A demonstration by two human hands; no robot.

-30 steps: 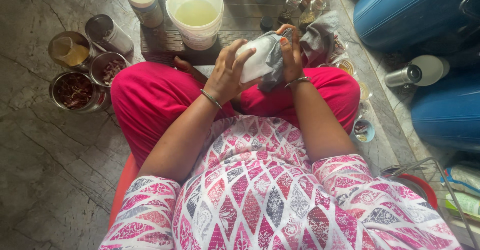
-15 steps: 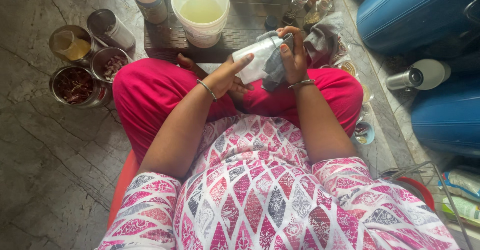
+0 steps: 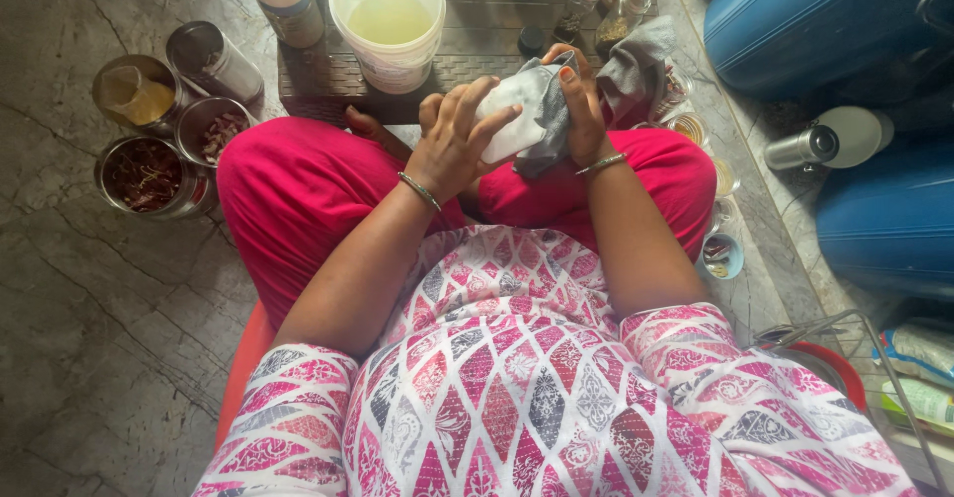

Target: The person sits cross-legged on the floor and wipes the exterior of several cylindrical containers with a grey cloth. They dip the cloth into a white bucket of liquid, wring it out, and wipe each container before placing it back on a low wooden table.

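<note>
Tins [image 3: 149, 174]: steel, open, clustered on the stone floor at the frame's left edge.
Bucket [image 3: 388, 22]: white, liquid inside, top centre.
Left hand [image 3: 452, 144]: fingers curled over a white jar [image 3: 507, 119], gripping it, upper centre above the lap.
Right hand [image 3: 581, 109]: pressing a grey cloth [image 3: 545, 109] against the jar.
Barrels [image 3: 825, 20]: blue, upper right.

Three steel tins [image 3: 147, 175], one bucket [image 3: 389, 22]
</note>
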